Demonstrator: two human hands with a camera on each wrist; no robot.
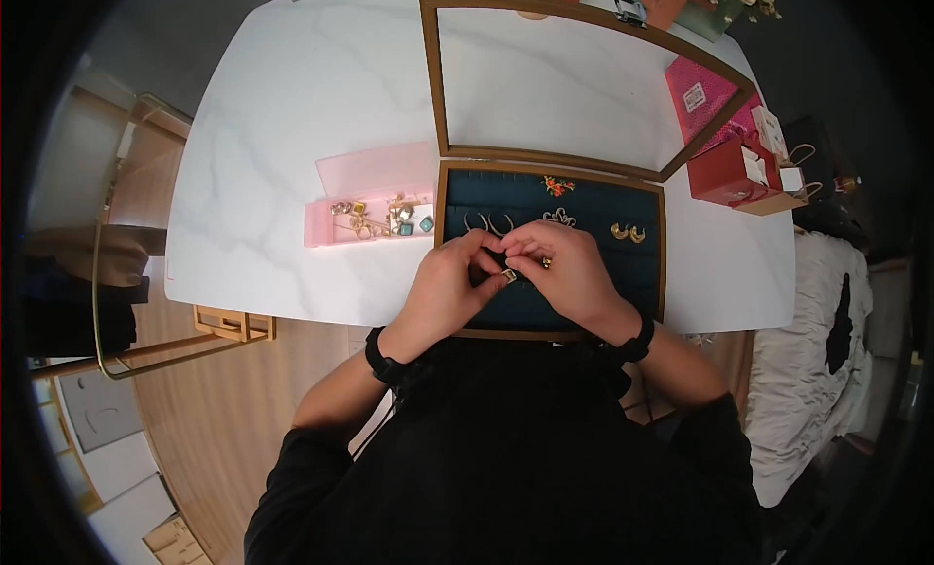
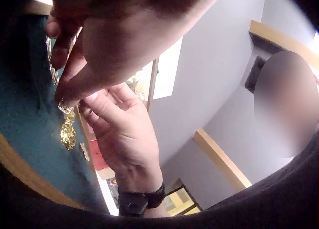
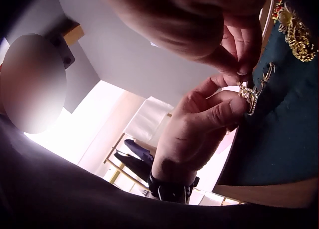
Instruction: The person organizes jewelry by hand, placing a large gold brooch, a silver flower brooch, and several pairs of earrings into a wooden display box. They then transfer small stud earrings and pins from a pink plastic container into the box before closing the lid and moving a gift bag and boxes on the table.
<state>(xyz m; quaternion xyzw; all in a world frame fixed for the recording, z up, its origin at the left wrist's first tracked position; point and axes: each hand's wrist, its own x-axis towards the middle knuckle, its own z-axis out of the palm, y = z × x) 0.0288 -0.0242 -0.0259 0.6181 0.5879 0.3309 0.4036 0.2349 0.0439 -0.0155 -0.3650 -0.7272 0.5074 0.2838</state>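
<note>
A small gold earring with a sparkling squarish front (image 1: 509, 275) is pinched between the thumb and fingers of my left hand (image 1: 448, 281). My right hand (image 1: 572, 271) meets it from the other side, thumb and forefinger pinching at the top of the earring (image 3: 247, 98) in the right wrist view. Both hands are over the teal lining (image 1: 525, 310) of a wooden jewelry box (image 1: 664, 263). Hoop earrings (image 1: 500, 220) lie just beyond my fingers. Ornate gold earrings (image 2: 68, 135) show on the lining in the left wrist view, close to my right hand.
The box's glass lid (image 1: 434, 78) stands open behind it. An orange flower piece (image 1: 557, 184) and gold earrings (image 1: 620, 231) sit inside. At left is an open pink case (image 1: 319, 224) with assorted jewelry. A red box (image 1: 720, 176) and paper bags stand at right on the white table (image 1: 253, 176).
</note>
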